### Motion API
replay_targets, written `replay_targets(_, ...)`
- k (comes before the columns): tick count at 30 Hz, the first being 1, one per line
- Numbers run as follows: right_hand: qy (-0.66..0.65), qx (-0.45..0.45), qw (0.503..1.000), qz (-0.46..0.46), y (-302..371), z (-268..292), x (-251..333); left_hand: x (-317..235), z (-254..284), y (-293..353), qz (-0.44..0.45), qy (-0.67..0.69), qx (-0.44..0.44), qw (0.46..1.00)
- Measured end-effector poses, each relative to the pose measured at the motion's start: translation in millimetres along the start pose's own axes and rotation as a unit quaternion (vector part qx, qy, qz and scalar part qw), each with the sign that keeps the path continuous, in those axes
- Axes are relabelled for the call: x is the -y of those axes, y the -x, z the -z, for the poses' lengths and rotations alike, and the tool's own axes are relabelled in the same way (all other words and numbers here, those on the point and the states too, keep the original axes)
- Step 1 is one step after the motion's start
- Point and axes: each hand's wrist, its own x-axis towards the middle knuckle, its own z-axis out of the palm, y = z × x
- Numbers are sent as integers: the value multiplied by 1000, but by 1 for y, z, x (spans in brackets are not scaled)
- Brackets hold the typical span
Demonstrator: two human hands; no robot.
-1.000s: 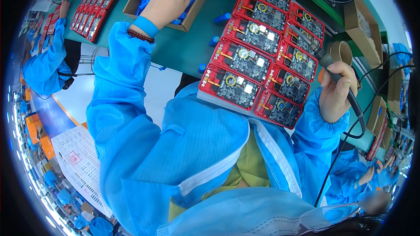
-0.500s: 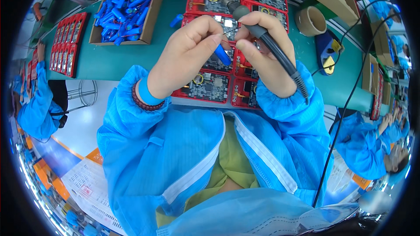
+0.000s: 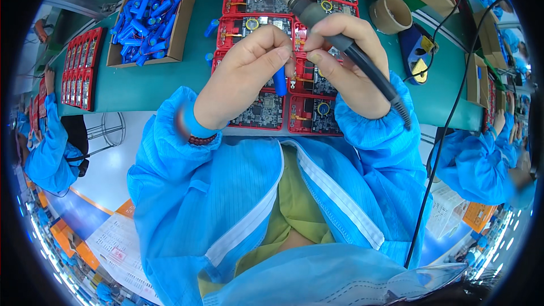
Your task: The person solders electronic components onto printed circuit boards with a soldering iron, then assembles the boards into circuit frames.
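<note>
My left hand (image 3: 241, 76) is closed in a pinch, and a blue cylindrical battery (image 3: 280, 81) hangs below its fingertips. Whatever thin leads lie between those fingers are hard to make out. A soldering iron (image 3: 309, 14) with a black handle rests in my right hand (image 3: 357, 71), its metal tip pointing to the far left. My right thumb and forefinger come close together near the left fingertips; I cannot tell if they also pinch a wire. Beneath both hands lie red cases holding circuit boards (image 3: 258, 112), each with a round yellow-ringed part.
To the left stands a cardboard box (image 3: 189, 22) full of blue batteries, with more red cases (image 3: 83, 71) beyond it. On the right are a cardboard roll (image 3: 391, 14) and a blue iron stand (image 3: 416, 51) with yellow sponge. A black cable (image 3: 447, 136) runs down the right side.
The view has shifted, so the bench and cases appear farther left. The battery now hangs more upright under my left hand. The dark wire seen between my hands no longer shows clearly.
</note>
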Motion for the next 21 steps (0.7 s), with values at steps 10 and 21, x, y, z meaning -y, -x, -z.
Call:
replay_targets(10,104,-7,992,71,2,-6,-4,4,-11,-3,38,154,-74,985)
replay_targets(21,118,-6,992,40,4,-1,5,7,-19,0,-183,-364,-109,907)
